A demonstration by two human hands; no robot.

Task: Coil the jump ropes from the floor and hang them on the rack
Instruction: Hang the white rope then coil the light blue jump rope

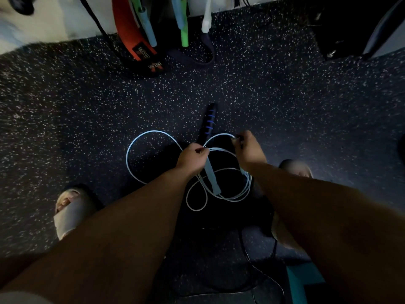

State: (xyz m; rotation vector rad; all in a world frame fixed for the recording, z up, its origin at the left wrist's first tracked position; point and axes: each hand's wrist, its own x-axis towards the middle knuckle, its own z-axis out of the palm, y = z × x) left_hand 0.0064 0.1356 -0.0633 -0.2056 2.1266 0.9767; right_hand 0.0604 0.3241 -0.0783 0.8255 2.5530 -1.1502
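1. Two bare forearms fill the lower frame and reach toward the centre, where the left hand [192, 156] and right hand [248, 150] sit near each other.
2. The left hand pinches the rope [219, 149] between thumb and fingertips. One wide loop bows out to its left, and a pale handle [211, 178] hangs just under it.
3. The right hand, fingers curled, pinches the top of a smaller loop. Several strands run between the two hands, and more loops hang below, between the forearms.
4. The rope is thin and pale blue, bright against the dark speckled floor [306, 110].
5. A black handle [209, 121] with blue rings lies on the floor just above the hands.
6. Bare floor spreads left and right of the hands. A left foot [70, 207] stands at lower left and a right foot [295, 168] just right of the right hand.
7. Along the top edge, a red belt [129, 34], then blue and green handles, hang against the wall. A dark cord [266, 276] trails at lower centre.
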